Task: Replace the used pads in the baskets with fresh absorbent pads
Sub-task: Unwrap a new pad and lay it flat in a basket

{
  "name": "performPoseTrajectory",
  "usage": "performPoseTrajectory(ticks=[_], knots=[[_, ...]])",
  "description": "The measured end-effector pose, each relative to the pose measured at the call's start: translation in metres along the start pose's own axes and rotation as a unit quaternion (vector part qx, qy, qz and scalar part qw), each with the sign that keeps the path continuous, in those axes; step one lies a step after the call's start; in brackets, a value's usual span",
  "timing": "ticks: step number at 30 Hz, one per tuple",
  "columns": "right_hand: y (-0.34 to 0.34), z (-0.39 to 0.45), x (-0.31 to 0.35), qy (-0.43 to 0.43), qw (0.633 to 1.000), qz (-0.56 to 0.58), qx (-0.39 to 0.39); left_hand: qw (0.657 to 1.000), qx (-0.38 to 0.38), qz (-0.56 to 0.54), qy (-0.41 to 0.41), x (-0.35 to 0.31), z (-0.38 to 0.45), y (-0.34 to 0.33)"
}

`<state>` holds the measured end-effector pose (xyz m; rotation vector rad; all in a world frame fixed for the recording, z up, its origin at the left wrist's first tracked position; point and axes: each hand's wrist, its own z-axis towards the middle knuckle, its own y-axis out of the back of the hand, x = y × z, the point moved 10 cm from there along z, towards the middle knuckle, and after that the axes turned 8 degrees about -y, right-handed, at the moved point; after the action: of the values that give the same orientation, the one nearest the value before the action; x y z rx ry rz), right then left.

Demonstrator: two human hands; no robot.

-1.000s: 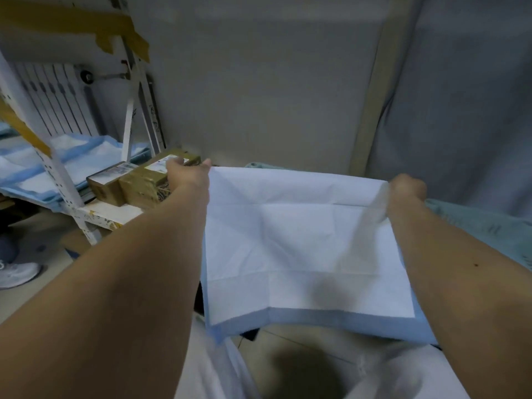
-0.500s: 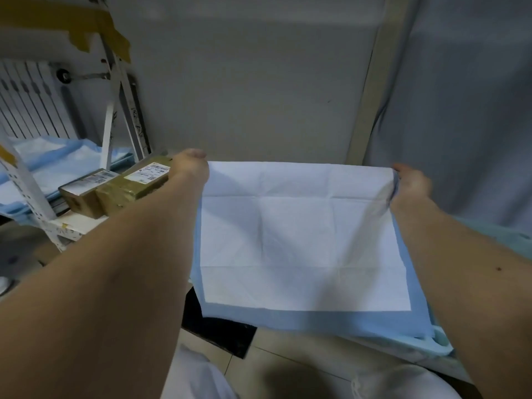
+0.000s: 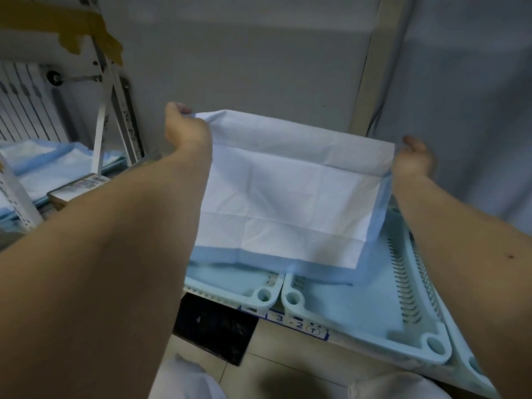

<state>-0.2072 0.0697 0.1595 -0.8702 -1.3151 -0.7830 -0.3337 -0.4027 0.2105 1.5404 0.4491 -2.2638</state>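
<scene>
Left hand (image 3: 184, 131) and right hand (image 3: 414, 159) each pinch a far corner of the pad (image 3: 282, 194), stretched mid-frame over the basket (image 3: 359, 315). My read: lower the near edge in first, keep tension even, square it to the rim. Pad is white, blue-bordered, creased, sagging slightly toward its right side.

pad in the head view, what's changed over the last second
The pad has swung out over the pale blue baskets, which have come into view beneath it, its far left corner lifted higher. The left hand and right hand keep their grip on the far corners; the pad stays spread open.
</scene>
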Motion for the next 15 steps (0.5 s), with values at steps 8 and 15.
performPoseTrajectory(ticks=[8,15], knots=[[-0.003,-0.016,-0.007,-0.121,0.946,0.300,0.006,0.996,-0.042,-0.066,0.047,-0.001,-0.006,0.015],[0.014,-0.062,-0.030,-0.166,0.938,0.303,-0.027,0.995,-0.076,-0.008,0.067,0.015,-0.036,0.051]])
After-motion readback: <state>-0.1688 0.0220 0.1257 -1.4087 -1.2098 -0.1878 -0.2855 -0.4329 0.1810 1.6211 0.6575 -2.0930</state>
